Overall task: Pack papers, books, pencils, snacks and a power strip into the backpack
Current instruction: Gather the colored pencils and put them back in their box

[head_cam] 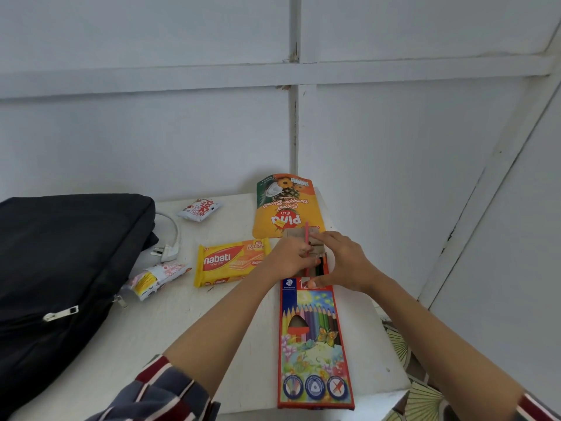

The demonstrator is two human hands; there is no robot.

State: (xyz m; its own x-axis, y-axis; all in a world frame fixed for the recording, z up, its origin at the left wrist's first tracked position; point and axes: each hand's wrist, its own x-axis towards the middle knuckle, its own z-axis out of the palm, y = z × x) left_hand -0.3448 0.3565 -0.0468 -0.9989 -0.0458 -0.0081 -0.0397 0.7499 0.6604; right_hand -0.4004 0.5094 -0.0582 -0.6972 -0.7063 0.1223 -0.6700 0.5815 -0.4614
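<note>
I'm seeing the left hand pinching a red pencil at the pencil box's open far end. The right hand is gripping that end. Backpack is lying well left of the box. Judging the pencil light, stiff, tip fragile: pinching mid-shaft is working. Box is thin card, so I'm favouring its long edges.

Left grip pinches tight — right grip curls just beside it.
</note>
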